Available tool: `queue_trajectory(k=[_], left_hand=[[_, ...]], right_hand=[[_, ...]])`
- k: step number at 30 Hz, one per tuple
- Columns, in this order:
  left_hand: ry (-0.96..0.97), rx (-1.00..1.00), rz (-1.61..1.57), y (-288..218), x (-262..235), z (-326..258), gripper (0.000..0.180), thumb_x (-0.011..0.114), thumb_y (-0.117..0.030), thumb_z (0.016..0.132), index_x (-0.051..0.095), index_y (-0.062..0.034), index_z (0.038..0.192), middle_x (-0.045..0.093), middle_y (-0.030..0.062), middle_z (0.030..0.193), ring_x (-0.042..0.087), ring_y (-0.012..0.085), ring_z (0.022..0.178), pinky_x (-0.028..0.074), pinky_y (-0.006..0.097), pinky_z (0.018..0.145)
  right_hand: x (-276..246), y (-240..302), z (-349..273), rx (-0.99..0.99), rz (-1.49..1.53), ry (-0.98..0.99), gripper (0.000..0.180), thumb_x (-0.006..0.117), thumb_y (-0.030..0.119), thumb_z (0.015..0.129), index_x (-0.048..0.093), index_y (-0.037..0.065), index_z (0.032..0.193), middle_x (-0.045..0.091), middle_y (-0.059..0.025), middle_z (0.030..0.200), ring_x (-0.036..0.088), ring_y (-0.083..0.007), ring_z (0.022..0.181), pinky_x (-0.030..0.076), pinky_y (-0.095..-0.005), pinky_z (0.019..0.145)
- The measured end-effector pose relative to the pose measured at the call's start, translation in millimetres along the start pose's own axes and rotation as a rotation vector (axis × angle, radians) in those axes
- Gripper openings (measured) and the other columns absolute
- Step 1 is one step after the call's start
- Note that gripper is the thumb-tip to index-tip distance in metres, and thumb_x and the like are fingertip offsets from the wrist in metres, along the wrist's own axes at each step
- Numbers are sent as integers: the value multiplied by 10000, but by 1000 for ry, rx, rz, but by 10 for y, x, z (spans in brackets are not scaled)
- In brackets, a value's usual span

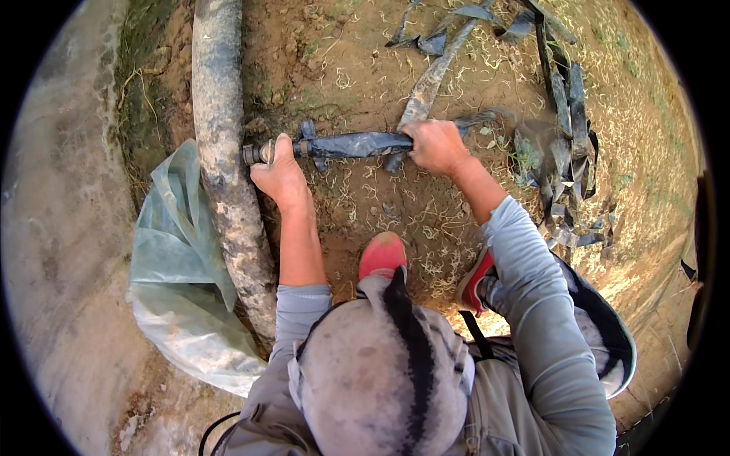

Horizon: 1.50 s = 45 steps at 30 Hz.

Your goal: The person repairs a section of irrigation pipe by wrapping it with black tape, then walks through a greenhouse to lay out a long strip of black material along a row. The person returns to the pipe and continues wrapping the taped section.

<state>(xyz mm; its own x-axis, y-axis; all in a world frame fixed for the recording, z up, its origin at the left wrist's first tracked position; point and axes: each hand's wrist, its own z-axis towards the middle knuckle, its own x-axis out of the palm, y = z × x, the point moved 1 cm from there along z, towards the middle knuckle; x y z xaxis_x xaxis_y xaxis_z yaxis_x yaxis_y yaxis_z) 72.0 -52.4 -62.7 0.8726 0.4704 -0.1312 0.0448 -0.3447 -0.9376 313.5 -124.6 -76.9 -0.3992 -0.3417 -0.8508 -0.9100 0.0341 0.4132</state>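
Observation:
A black pipe fitting [253, 155] sticks out from the side of a thick, dirt-stained hose [220, 144]. My left hand [283, 173] is closed around this fitting beside the hose, thumb on top. From there a flattened black drip tape [353, 144] runs to the right, with a dark strip tied around its left end. My right hand [439, 147] grips the tape's far end in a closed fist, so the stretch between my hands looks taut. Beyond that fist a longer, dusty length of tape [430, 87] trails away over the soil.
Tangled black tape strips [566, 144] lie on the right. A crumpled translucent plastic bag [186, 296] rests left of the hose, partly on a concrete strip [68, 228]. Thin pale roots litter the soil. My red shoe [382, 254] stands below the tape.

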Motion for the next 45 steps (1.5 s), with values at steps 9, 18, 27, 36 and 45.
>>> queue_trajectory(k=[9,18,27,36,45], left_hand=[[65,-127,21,95,-93,-8,299,753,-272,778,563,-56,695,526,-17,634,397,75,433,296,263,371],[1012,290,528,-571,292,-1408,355,756,-136,692,573,-59,986,575,96,999,568,195,914,462,322,807],[2425,305,1094,-152,735,-1910,538,710,-303,736,534,-5,1148,631,212,937,602,394,899,473,444,788],[2382,200,977,-332,826,-1956,705,735,-327,706,443,20,1245,598,269,1006,572,415,983,457,442,822],[2138,170,1021,-1737,1455,-2211,814,806,-290,617,439,-45,1301,559,164,1151,546,294,1086,411,364,949]], right_hand=[[-767,-1144,-836,-10,-434,-145,251,602,148,730,518,95,961,550,-79,846,575,-246,869,405,-367,790],[-1971,-1193,-2067,371,-173,232,308,599,103,715,466,110,993,586,-139,781,621,-296,728,493,-447,676],[-1892,-830,-1711,75,184,512,351,653,336,821,600,7,929,631,-144,912,618,-301,925,494,-422,790],[-333,-820,246,-610,-295,-493,139,557,131,751,559,80,880,527,-56,854,538,-216,895,435,-351,795],[-2137,-758,-366,-216,180,-575,114,612,182,737,624,117,830,610,-70,768,622,-269,752,451,-402,658]])
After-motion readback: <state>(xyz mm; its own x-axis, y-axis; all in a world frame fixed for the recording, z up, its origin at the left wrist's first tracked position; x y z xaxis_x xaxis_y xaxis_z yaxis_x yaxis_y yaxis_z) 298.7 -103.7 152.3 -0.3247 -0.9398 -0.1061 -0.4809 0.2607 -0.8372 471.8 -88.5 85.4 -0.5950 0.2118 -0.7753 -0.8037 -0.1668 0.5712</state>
